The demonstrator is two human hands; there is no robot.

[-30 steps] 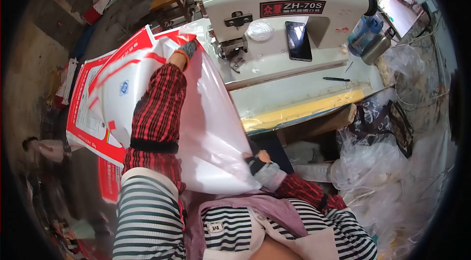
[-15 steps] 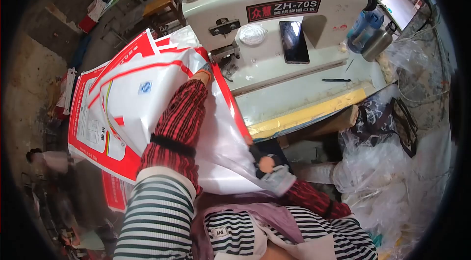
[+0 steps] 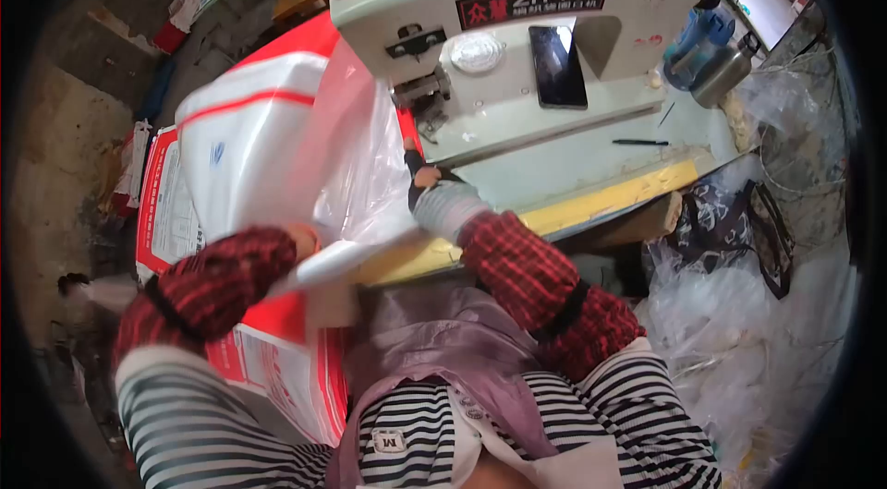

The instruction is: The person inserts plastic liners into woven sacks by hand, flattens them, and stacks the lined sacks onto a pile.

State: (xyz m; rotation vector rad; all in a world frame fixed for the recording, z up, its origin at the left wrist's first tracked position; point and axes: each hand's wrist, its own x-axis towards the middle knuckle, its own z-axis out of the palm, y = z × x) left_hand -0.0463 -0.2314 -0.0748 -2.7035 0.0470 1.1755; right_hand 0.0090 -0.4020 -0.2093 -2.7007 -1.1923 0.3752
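Observation:
A shiny white woven bag (image 3: 254, 143) with red stripes and a red edge lies bunched at the left of a sewing machine (image 3: 407, 4). Its red-edged rim runs up to the machine's needle area (image 3: 425, 101). My right hand (image 3: 430, 180), in a dark fingerless glove with a pale cuff, is closed on that rim just below the needle area. Lower left, my left hand (image 3: 303, 238) is against the bag's near edge, blurred, with its fingers mostly hidden. Checked red sleeve covers are on both forearms.
On the machine bed lie a phone (image 3: 558, 69), a round silvery disc (image 3: 478, 52) and a black pen (image 3: 640, 143). Bottles (image 3: 725, 69) stand at right. Yellow tape (image 3: 610, 203) edges the table. More printed bags (image 3: 277, 374) lie lower left; clear plastic (image 3: 707, 341) heaps lower right.
My left hand has come back from the needle area to the bag's near edge. My right hand has moved up and left to the rim near the needle. The bag has shifted and bulges more.

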